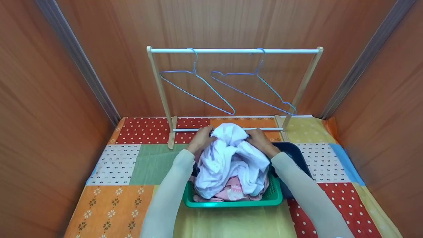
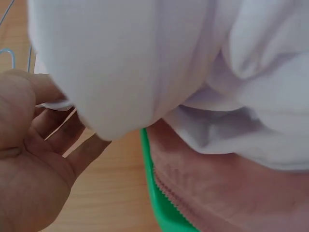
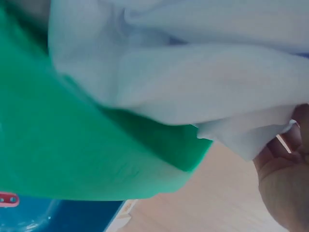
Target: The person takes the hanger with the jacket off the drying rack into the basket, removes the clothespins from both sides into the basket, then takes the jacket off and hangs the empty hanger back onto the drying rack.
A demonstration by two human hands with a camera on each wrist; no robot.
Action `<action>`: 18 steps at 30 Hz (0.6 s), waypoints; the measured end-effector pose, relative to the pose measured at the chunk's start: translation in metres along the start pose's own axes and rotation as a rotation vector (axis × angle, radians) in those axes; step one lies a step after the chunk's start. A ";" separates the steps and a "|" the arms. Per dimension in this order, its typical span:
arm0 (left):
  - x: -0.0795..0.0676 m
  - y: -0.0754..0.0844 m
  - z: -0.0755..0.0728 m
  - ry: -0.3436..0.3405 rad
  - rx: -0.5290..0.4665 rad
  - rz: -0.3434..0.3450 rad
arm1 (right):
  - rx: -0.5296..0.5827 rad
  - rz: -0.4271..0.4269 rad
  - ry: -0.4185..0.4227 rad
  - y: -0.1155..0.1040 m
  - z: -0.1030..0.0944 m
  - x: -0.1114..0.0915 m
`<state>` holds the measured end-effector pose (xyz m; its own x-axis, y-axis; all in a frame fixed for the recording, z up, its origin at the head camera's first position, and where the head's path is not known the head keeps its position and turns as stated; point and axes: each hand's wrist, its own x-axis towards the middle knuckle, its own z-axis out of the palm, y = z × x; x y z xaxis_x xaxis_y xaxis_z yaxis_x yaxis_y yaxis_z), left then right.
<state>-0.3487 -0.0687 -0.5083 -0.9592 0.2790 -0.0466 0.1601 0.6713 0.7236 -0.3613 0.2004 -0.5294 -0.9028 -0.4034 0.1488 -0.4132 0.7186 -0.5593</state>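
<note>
A bunched white garment (image 1: 216, 162) rises out of a green basket (image 1: 231, 205), its upper part lifted between both hands. My left hand (image 1: 201, 139) grips its left side near the top; in the left wrist view the thumb lies against the white fabric (image 2: 111, 58) and the fingers reach behind it. My right hand (image 1: 261, 140) grips the opposite side, and the right wrist view shows its fingers (image 3: 301, 121) pinching a cloth edge. Beneath, folded pink clothing (image 1: 234, 186) lies in the basket, with a zipper (image 2: 169, 195) along one edge in the left wrist view.
Behind the basket stands a rack (image 1: 231, 51) with a white top bar and wooden legs. From the bar hang two hangers, one left (image 1: 198, 98) and one right (image 1: 252, 97). A dark blue tub (image 1: 295, 153) adjoins the basket's right side. Wood-grained walls (image 1: 39, 115) enclose the patchwork cloth (image 1: 114, 206).
</note>
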 end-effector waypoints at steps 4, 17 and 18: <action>-0.006 0.006 -0.007 0.056 -0.038 0.062 | 0.003 -0.069 0.050 -0.011 -0.001 -0.002; -0.047 0.035 -0.025 0.157 -0.017 0.334 | 0.057 -0.313 0.218 -0.043 -0.021 -0.027; -0.051 0.037 -0.025 0.169 -0.012 0.355 | 0.063 -0.329 0.232 -0.045 -0.023 -0.031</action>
<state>-0.2994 -0.0752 -0.4621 -0.8695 0.3751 0.3212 0.4872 0.5448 0.6825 -0.3178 0.1932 -0.4900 -0.7296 -0.4622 0.5040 -0.6828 0.5333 -0.4994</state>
